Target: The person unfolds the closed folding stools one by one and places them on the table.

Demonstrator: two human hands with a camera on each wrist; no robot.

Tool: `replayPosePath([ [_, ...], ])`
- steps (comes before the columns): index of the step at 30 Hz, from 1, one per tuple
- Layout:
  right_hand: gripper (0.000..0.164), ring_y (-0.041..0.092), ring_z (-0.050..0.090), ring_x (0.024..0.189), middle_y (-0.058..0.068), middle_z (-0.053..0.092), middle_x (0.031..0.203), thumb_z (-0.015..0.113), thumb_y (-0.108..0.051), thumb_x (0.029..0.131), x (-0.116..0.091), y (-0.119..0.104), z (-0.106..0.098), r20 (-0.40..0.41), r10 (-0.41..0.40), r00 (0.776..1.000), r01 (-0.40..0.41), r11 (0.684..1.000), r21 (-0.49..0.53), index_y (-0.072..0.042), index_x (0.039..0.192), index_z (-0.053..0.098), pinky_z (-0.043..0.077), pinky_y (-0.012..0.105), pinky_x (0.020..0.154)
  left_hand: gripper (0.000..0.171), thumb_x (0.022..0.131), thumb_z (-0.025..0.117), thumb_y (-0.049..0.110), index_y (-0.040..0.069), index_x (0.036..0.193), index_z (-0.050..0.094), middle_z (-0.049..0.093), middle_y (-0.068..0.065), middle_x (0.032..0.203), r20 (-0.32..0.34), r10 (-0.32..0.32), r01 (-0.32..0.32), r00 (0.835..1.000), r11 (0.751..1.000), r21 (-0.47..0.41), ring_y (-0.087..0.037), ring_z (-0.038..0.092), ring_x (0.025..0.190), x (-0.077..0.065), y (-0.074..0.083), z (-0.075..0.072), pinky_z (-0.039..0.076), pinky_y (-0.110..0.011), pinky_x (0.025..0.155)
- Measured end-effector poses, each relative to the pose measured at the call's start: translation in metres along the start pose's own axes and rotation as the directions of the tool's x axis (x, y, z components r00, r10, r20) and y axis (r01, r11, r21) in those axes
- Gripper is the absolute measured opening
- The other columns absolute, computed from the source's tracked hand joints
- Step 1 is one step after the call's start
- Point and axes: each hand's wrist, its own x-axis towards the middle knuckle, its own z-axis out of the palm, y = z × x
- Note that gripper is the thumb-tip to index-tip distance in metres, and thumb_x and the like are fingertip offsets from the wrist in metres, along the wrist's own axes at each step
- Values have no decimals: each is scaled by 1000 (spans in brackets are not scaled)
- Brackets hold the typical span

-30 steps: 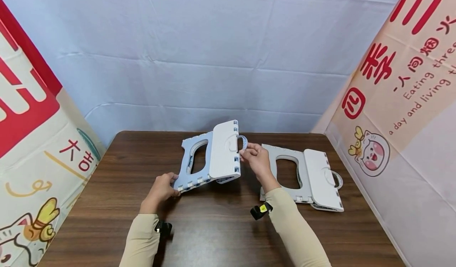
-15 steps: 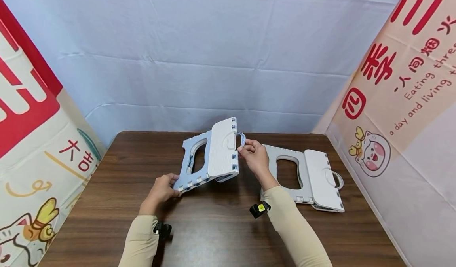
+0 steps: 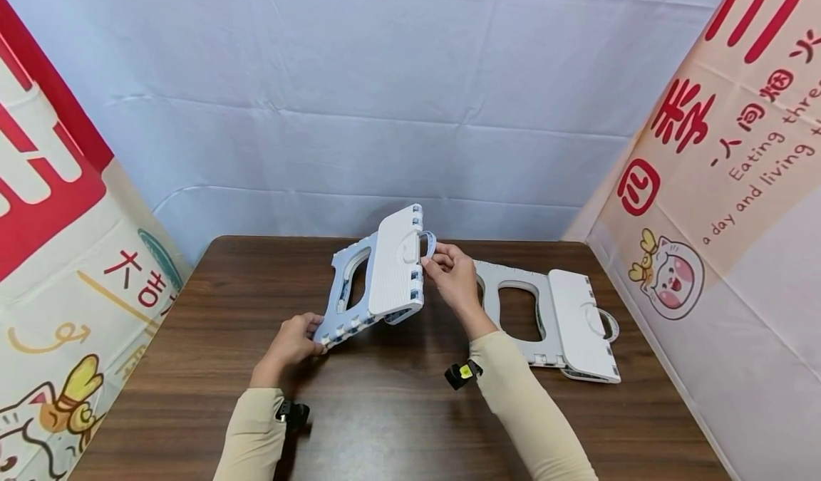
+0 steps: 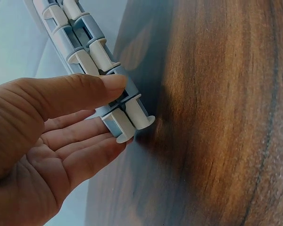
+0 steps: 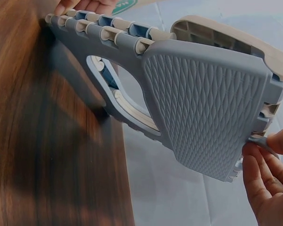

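A folded blue-and-white step stool [image 3: 394, 264] is tilted, its white top panel end raised off the table and its leg end low. My left hand [image 3: 296, 340] pinches the lower near corner of its legs; in the left wrist view the thumb presses the hinged edge [image 4: 111, 84] with fingers beneath. With thumb and fingers, my right hand [image 3: 454, 276] holds the small blue carry handle [image 3: 428, 244] at the raised end. The right wrist view shows the textured blue underside panel [image 5: 203, 108] and the handle between thumb and fingers.
To the right, a second folded stool, grey and white [image 3: 580, 324], lies flat on the brown wooden table [image 3: 378, 424], partly behind my right forearm. A pale cloth wall [image 3: 398, 110] stands behind the table, with printed cloths at both sides.
The raised end of the blue-and-white stool has moved up and slightly left, tilting it more. My right hand has gone with the handle, while the left hand stays at the lower corner.
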Motion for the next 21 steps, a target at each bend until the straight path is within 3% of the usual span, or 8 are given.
replayPosePath([
  [5,33,17,64,75,15,68,87,68,-7,84,2,1,4,-35,-20,999,20,1000,-2,3,115,62,50,22,61,51,63,78,-3,-7,111,60,63,-15,97,4,7,-7,1000,1000,2,-27,59,92,0,1,1,46,-42,81],
  [13,30,11,63,73,16,68,88,70,-5,82,2,-9,11,-56,62,996,-56,993,108,3,109,63,53,30,63,53,61,73,-6,-7,112,59,64,-16,97,-18,16,-15,1000,1000,19,-29,59,93,-2,-1,2,46,-43,81],
  [21,20,13,63,69,15,68,83,71,-5,81,3,-12,14,-75,114,991,-102,984,149,5,98,66,51,26,58,53,60,73,-8,-8,111,58,64,-16,97,-39,25,-24,999,1000,17,-30,59,93,-4,1,3,47,-43,80],
])
